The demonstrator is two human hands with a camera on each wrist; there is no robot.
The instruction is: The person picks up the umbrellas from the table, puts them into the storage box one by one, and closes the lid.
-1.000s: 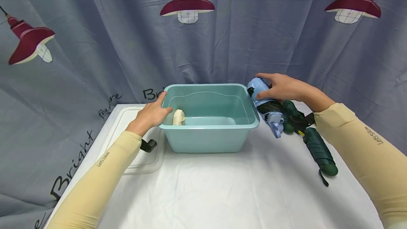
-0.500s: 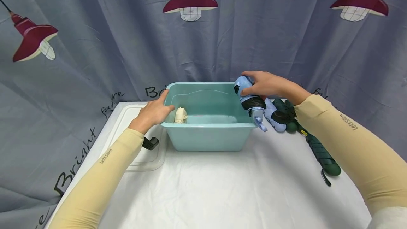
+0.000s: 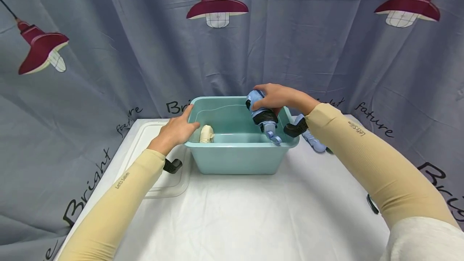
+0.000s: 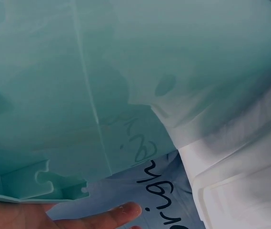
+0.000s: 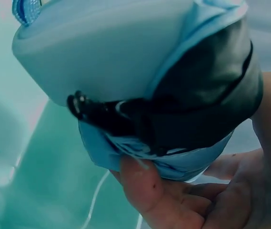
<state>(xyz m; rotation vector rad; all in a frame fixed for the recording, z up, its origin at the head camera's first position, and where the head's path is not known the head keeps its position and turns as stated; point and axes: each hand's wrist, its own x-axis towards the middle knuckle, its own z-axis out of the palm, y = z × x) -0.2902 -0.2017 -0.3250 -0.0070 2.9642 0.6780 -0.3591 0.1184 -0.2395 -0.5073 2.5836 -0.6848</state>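
My right hand grips a light blue folded umbrella with a black band, tilted inside the teal bin. In the right wrist view, the umbrella fills the upper part, its fabric wrapped by my curled fingers. My left hand rests on the bin's left rim, index finger and thumb extended. The left wrist view shows its fingers fairly straight beside the bin's rim; the rest of that hand is out of sight. A cream rolled item stands inside the bin's left end, its lower part hidden.
A translucent lid lies on the white table left of the bin. Right of the bin lies another pale blue item, partly behind my right arm. A black strap shows beside the sleeve. A grey printed curtain hangs behind.
My right hand has carried the blue umbrella leftward from beside the bin, over its right rim and into it. The right forearm now covers most of the green items. My left hand stays on the rim.
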